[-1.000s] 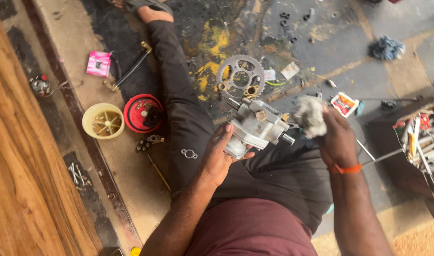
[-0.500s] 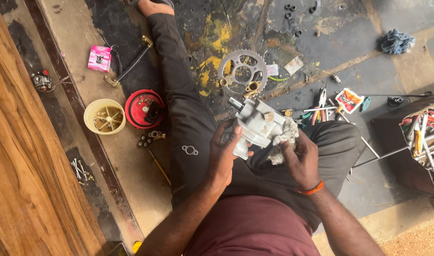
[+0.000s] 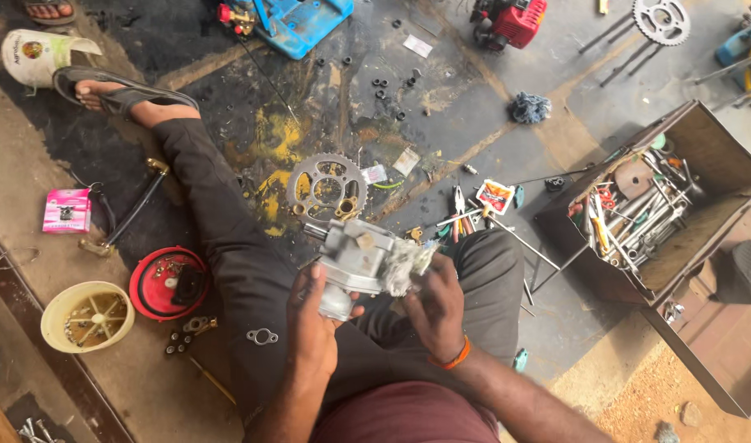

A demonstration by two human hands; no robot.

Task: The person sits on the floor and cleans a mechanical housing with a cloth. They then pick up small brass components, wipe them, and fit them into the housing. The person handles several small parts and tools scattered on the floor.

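I sit on the workshop floor and hold a grey metal engine part (image 3: pixel 352 261) above my lap. My left hand (image 3: pixel 312 320) grips it from below. With my right hand (image 3: pixel 435 302) I press a dirty whitish rag (image 3: pixel 405 264) against the right side of the part. An orange band sits on my right wrist. A steel sprocket (image 3: pixel 326 189) lies on the floor just beyond the part.
An open brown toolbox (image 3: pixel 638 213) full of wrenches stands at the right. A red lid (image 3: pixel 169 283) and a cream bowl (image 3: pixel 87 316) lie at the left, near a pink packet (image 3: pixel 66 210). Pliers, nuts and a blue rag (image 3: pixel 530 107) are scattered ahead.
My right hand came down from the right and brought the rag onto the metal part. The view tilted up, so more of the floor and the toolbox shows.
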